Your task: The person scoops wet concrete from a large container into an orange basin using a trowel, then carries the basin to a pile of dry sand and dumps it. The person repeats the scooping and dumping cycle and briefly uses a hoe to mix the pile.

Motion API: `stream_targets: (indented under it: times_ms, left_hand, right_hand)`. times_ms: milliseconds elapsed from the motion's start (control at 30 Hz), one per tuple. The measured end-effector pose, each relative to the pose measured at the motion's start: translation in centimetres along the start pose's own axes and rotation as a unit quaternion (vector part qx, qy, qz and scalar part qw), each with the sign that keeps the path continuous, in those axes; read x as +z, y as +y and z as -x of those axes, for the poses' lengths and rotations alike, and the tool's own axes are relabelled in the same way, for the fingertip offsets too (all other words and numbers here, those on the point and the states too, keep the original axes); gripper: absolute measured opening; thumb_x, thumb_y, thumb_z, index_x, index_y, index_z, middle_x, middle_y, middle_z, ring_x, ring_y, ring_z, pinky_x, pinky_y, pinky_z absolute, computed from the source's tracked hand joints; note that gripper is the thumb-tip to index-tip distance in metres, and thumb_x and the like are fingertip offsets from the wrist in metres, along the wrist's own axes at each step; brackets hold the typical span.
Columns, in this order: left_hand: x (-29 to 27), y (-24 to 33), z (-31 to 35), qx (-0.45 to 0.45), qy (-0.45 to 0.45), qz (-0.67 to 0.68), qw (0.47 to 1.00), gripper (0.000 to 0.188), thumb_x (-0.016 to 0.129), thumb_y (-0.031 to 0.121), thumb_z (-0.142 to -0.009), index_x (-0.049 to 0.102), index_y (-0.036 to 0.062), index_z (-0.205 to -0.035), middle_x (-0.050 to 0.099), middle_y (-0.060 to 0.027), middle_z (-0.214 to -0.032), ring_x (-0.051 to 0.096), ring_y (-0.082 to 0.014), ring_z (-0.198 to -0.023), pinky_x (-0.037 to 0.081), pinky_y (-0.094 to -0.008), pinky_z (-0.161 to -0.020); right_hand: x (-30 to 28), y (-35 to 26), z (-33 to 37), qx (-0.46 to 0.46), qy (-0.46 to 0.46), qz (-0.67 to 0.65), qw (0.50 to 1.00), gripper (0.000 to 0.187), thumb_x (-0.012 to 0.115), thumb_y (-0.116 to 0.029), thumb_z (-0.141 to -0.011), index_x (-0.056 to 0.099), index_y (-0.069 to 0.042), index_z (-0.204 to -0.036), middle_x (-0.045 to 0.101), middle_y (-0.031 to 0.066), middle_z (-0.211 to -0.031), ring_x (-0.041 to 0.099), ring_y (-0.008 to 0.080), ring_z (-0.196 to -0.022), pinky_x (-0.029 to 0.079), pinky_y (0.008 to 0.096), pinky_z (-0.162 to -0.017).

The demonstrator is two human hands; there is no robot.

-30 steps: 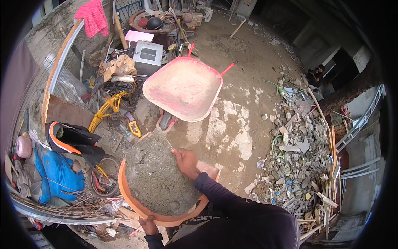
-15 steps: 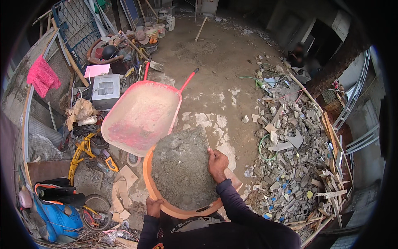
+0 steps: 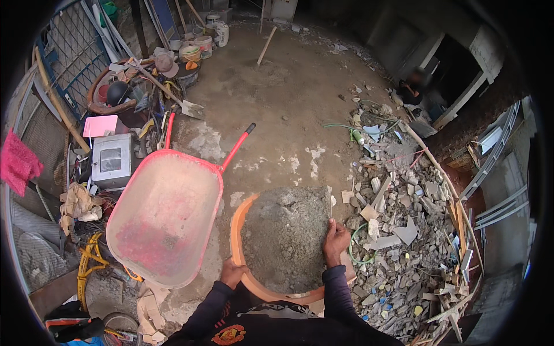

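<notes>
A curved orange tub [image 3: 238, 245] full of grey, damp cement mix [image 3: 285, 239] is right in front of me. Closed around its rim at the lower left is my left hand [image 3: 233, 273]. On the opposite side my right hand [image 3: 335, 242] grips the tub's thin, straight edge, its thumb pointing up along it. Part of the tub's near side is hidden by my body. To the left of the tub lies a red-rimmed wheelbarrow [image 3: 167, 219], its pan smeared with dried cement and its two red handles pointing away from me.
Broken rubble [image 3: 398, 242] with wood strips heaps up along the right. A shovel [image 3: 190, 108], a grey metal box [image 3: 111, 161] and buckets [image 3: 190, 55] crowd the left. A stick [image 3: 266, 46] stands in the muddy floor ahead. One person [image 3: 412, 89] is at the far right.
The tub, gripped by both hands, has shifted right, away from the wheelbarrow and closer to the rubble. My view has moved too, so the wheelbarrow appears lower and farther left.
</notes>
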State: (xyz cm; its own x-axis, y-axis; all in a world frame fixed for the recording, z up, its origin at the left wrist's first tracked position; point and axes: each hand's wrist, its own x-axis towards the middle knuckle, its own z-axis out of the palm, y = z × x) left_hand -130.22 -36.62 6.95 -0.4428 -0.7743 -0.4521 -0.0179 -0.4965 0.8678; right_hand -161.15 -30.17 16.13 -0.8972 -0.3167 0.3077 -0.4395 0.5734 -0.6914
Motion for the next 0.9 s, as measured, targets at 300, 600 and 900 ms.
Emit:
stream_targets:
  times_ms: [300,600,900]
  left_hand:
    - [11.1,12.6,-24.7,-0.011,-0.056,-0.021,0.998,0.016,0.059,-0.004,-0.072,0.054,0.0001,-0.087,0.056,-0.0036,-0.071,0.058,-0.0148,-0.063,0.047,-0.0294,-0.057]
    - [21.4,24.0,-52.8,-0.008,0.003,-0.052,0.999,0.019,0.057,-0.006,-0.071,0.055,-0.0002,-0.089,0.056,-0.0037,-0.071,0.058,-0.0153,-0.064,0.048,-0.0292,-0.059]
    - [26.1,33.8,-77.3,-0.015,0.054,0.006,0.998,0.017,0.057,-0.008,-0.071,0.056,0.001,-0.085,0.057,-0.0023,-0.072,0.057,-0.0134,-0.066,0.047,-0.0288,-0.059]
  right_hand:
    - [12.1,-1.9,-24.8,0.055,0.002,0.105,0.993,0.046,0.058,-0.044,-0.086,0.068,-0.001,-0.075,0.058,0.0172,-0.058,0.056,0.0287,-0.052,0.041,0.0406,-0.053]
    - [32.8,-3.5,-52.0,0.05,-0.058,0.115,0.99,0.042,0.057,-0.045,-0.085,0.069,-0.006,-0.077,0.059,0.0189,-0.063,0.059,0.0379,-0.059,0.043,0.0444,-0.054]
    - [52.1,-11.0,-74.2,-0.017,-0.072,0.072,0.995,0.043,0.057,-0.046,-0.085,0.068,-0.006,-0.074,0.059,0.0182,-0.061,0.058,0.0372,-0.058,0.042,0.0441,-0.054]
